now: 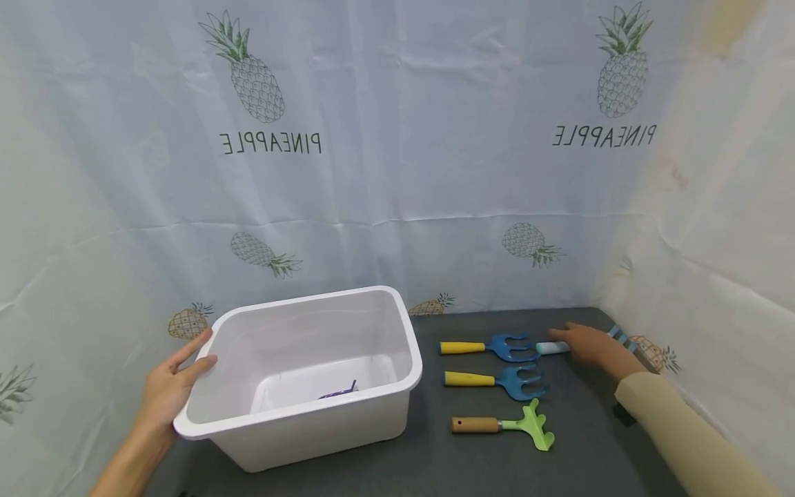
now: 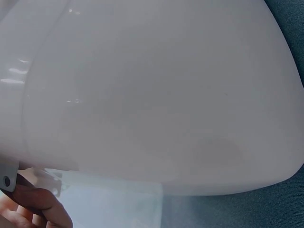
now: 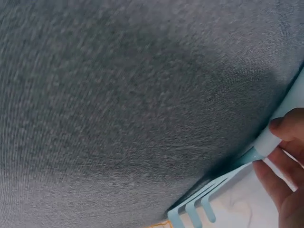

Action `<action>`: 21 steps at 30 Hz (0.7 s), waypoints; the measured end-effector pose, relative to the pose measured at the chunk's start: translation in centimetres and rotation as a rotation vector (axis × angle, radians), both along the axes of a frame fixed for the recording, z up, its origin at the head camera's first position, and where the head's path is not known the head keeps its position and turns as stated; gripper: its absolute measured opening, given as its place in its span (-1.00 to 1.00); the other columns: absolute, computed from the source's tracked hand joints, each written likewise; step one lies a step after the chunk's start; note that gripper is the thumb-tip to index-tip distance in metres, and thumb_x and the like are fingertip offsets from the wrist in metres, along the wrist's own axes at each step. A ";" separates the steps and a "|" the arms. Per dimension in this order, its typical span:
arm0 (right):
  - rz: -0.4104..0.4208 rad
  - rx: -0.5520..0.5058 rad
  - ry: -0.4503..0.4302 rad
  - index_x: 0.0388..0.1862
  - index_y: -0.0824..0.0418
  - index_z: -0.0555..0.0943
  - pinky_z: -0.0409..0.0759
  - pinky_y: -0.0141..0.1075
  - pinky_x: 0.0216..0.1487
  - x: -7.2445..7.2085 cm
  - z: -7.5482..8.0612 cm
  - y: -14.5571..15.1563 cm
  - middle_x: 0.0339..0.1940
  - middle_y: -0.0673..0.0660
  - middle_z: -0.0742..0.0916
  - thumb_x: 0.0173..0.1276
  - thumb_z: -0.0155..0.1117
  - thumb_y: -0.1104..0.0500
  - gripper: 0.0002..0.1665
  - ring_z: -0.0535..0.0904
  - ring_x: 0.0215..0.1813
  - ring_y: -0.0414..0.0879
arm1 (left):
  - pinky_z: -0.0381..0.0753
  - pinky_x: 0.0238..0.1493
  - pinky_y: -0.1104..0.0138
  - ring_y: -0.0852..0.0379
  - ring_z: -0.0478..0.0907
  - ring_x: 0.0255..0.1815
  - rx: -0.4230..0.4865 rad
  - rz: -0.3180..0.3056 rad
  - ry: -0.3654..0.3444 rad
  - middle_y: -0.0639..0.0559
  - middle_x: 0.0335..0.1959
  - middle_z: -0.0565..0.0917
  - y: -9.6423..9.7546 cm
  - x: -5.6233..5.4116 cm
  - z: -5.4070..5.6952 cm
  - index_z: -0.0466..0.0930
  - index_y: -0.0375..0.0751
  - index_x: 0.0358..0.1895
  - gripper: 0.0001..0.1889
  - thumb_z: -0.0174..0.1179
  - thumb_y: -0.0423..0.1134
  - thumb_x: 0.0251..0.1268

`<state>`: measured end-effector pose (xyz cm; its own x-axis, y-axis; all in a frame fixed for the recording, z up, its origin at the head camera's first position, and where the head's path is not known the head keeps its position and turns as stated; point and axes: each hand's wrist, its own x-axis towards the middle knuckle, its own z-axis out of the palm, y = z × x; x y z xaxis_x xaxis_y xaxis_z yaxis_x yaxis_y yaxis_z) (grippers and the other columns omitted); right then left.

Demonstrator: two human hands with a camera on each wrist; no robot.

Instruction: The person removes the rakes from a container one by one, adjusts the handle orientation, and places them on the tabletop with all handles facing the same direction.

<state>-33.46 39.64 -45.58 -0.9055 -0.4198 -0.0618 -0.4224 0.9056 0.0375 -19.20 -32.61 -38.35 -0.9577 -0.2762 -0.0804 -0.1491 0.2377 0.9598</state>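
My left hand (image 1: pixel 168 393) grips the left rim of a white plastic tub (image 1: pixel 310 429), its thumb over the edge. In the left wrist view the tub's wall (image 2: pixel 156 104) fills most of the picture, and curled fingers (image 2: pixel 42 204) show at the lower left. At the far right my right hand (image 1: pixel 593 345) pinches the pale handle of a light blue hand rake (image 1: pixel 553 348) between thumb and fingers. Its slotted tines point right, low over the dark surface in the right wrist view. A purple item (image 1: pixel 338 393) lies in the tub, partly hidden by the front wall.
Two hand forks with yellow handles and blue tines, an upper one (image 1: pixel 462 347) and a lower one (image 1: pixel 468 379), lie right of the tub. Nearer is a green hand rake (image 1: pixel 475 424) with a wooden handle. A pineapple-print curtain (image 1: pixel 397 172) encloses the dark tabletop (image 1: pixel 484 473).
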 end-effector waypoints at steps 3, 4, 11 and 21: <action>0.016 -0.014 -0.006 0.20 0.29 0.61 0.65 0.30 0.01 -0.1 0.4 0.0 0.13 0.57 0.64 0.10 0.30 0.58 -0.37 0.62 0.09 0.50 | 0.76 -0.25 0.44 0.53 0.68 -0.23 -0.014 -0.003 -0.003 -0.15 0.68 0.08 0.1 0.0 0.1 0.12 0.05 0.65 -0.28 0.20 -0.06 0.55; 0.024 -0.015 -0.013 0.19 0.29 0.61 0.67 0.25 -0.03 -0.1 0.7 0.0 0.10 0.53 0.65 0.08 0.32 0.58 -0.36 0.64 0.06 0.46 | 0.75 -0.25 0.45 0.54 0.67 -0.24 -0.023 -0.005 -0.005 -0.18 0.68 0.07 0.1 0.0 0.1 0.11 0.05 0.65 -0.29 0.19 -0.06 0.55; 0.052 -0.080 -0.077 0.03 0.20 0.66 0.64 -0.05 -0.23 -0.7 5.4 -0.5 -0.12 0.25 0.69 0.07 0.21 0.60 -0.44 0.62 -0.14 0.10 | 0.77 -0.29 0.39 0.45 0.71 -0.26 0.005 0.013 0.018 0.74 -0.01 0.50 0.0 0.1 0.0 0.20 0.06 0.62 -0.29 0.26 -0.06 0.50; 0.126 -0.092 0.010 -0.16 0.14 0.64 0.71 0.10 -0.05 -0.9 14.3 -3.6 -0.17 0.15 0.69 0.10 0.38 0.44 -0.66 0.66 -0.06 0.14 | 0.77 -0.32 0.38 0.41 0.73 -0.29 0.075 0.016 0.019 0.75 -0.04 0.54 -0.1 0.1 -0.2 0.25 0.19 0.60 -0.29 0.32 -0.08 0.45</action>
